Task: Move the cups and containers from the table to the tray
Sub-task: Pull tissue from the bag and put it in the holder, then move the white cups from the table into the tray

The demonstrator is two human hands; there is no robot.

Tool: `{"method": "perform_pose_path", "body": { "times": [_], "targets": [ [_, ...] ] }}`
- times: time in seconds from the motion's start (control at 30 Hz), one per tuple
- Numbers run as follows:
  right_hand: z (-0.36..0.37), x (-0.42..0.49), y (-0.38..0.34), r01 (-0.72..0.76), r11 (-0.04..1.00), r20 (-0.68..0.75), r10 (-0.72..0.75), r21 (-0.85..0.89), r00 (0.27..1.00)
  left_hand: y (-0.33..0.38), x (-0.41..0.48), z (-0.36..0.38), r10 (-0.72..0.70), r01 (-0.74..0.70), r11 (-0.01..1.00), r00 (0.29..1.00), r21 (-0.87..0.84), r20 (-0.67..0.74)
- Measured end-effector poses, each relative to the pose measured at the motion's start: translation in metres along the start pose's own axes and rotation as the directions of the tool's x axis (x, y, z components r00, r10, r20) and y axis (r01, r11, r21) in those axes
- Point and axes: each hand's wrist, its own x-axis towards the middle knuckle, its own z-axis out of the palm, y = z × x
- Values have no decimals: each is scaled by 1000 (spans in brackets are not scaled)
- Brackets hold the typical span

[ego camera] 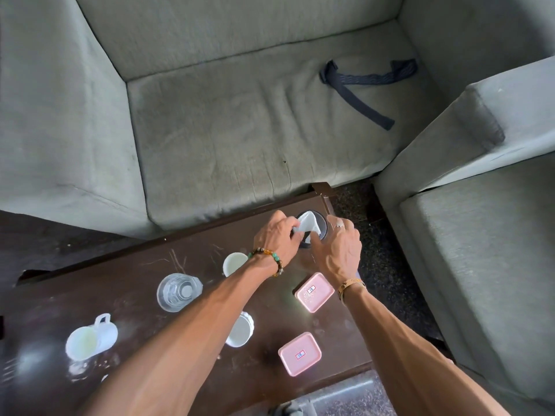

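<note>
A dark round container (322, 225) with a white tissue (307, 225) sticking out of its top stands at the table's far right corner. My left hand (276, 235) grips its left side, fingers on the tissue's edge. My right hand (341, 249) wraps its right side, thumb against the tissue. On the dark brown table (135, 274) are a small white cup (234, 262), a clear glass (177, 292), a white handled mug (90, 337) lying on its side, a white cup (240, 330) half hidden by my left forearm, and two pink lidded containers (313, 292) (300, 352). No tray is in view.
A grey sofa (240, 130) runs along the table's far edge, with a dark strap (360, 94) lying on its seat. A second grey seat (480, 235) stands to the right, across a strip of dark speckled floor (378, 250).
</note>
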Motion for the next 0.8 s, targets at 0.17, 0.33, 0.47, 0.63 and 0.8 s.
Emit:
{"method": "perform_pose_path", "body": {
  "times": [0.17, 0.33, 0.47, 0.63, 0.8],
  "targets": [
    [-41, -34, -11, 102, 992, -10, -103, -79, 995, 8, -31, -53, 22, -21, 1000, 999, 14, -26],
    [-94, -53, -37, 144, 988, -35, -146, -45, 989, 24, -66, -114, 17, -16, 1000, 997, 14, -80],
    [-134, -66, -60, 203, 979, -89, -205, -26, 975, 40, -91, -159, 11, -10, 1000, 987, 5, -157],
    [-166, -86, -89, 272, 962, -136, -270, -1, 953, 48, -129, -200, 15, -6, 999, 976, 41, -219],
    [-181, -119, -113, 351, 934, -173, -356, -59, 918, 45, -162, -229, 43, -21, 996, 965, 86, -258]
  ]
}}
